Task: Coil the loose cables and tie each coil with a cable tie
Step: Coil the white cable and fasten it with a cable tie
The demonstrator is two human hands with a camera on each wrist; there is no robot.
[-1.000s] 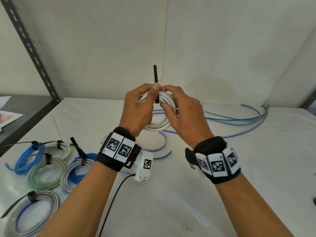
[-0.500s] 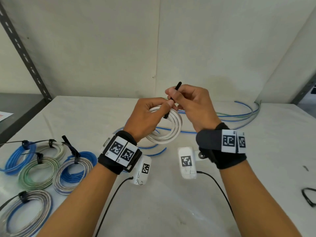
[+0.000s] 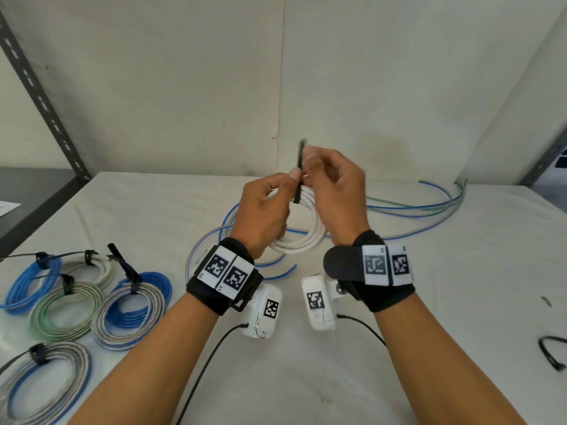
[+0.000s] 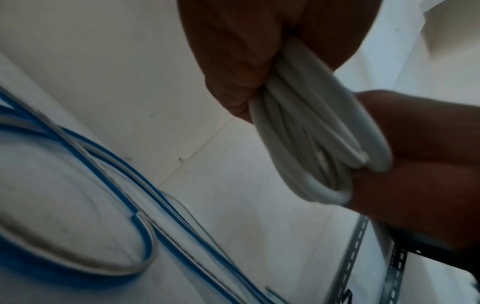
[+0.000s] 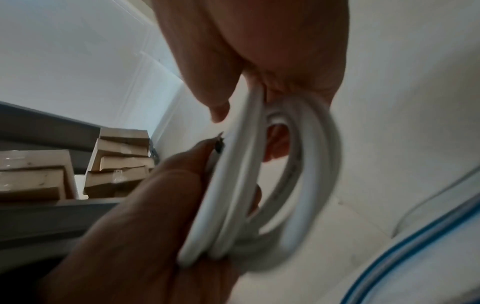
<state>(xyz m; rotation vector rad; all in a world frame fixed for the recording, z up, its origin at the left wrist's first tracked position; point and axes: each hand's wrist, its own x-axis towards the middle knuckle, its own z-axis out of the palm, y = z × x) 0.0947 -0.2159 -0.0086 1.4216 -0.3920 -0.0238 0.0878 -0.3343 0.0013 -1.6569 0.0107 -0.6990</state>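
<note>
Right grip: our right hand [image 3: 333, 191] pinches the black cable tie [image 3: 299, 171] between thumb and forefinger, with the tail standing upright above the knuckles.
Left grip: our left hand [image 3: 264, 213] curls round the white coil [image 3: 306, 237], thumb pressed beside the tie where it crosses the loops; the left wrist view shows the strands bunched tight in the fingers [image 4: 233, 86].
Step in hand: we judge we are cinching the tie round the coil. To do it well, we keep the loops squeezed flat together, pull the tail straight away from the head, and hold the head against the bundle so no strand slips out.
Coil and grip: the coil hangs below both hands, clear of the worktop [image 3: 306, 378], gripped at its top edge where the tie sits.
Farther out: loose blue and grey cables [image 3: 429, 207] lie on the worktop behind the hands; five tied coils [image 3: 132, 305] lie at the left.
</note>
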